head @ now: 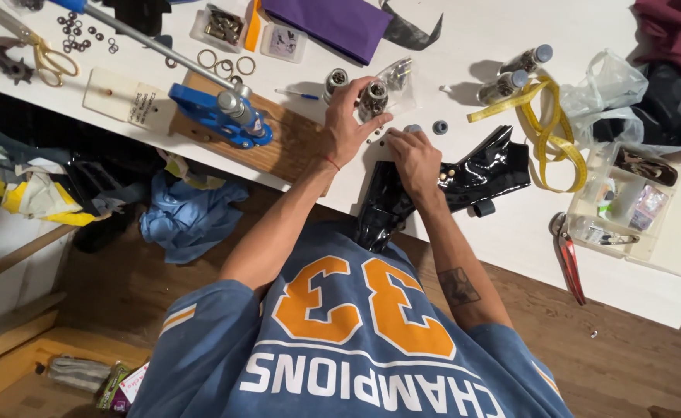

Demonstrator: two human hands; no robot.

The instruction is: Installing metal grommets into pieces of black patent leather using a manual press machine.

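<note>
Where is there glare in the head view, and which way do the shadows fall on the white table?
In the head view, glare shows as bright streaks on the glossy black piece under the right hand. Short, soft shadows fall to the picture's left of the small vials, so the light comes from the right. The left hand and the blue press look sharp, without blur.

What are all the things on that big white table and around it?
Glossy black vinyl piece: one, black, table front edge, under right hand.
Small glass vial: one, clear, held by left hand.
Blue hand press: one, blue, on wooden board.
Yellow measuring tape: one, yellow, right of centre.
Purple folded sheet: one, purple, table's far side.
Gold-handled scissors: one, far left.
Red-handled pliers: one, right front edge.
Clear plastic organiser box: one, far right.
Blue cloth: one, on floor.
Left hand: grip closed on vial.
Right hand: pressing vinyl.
</note>
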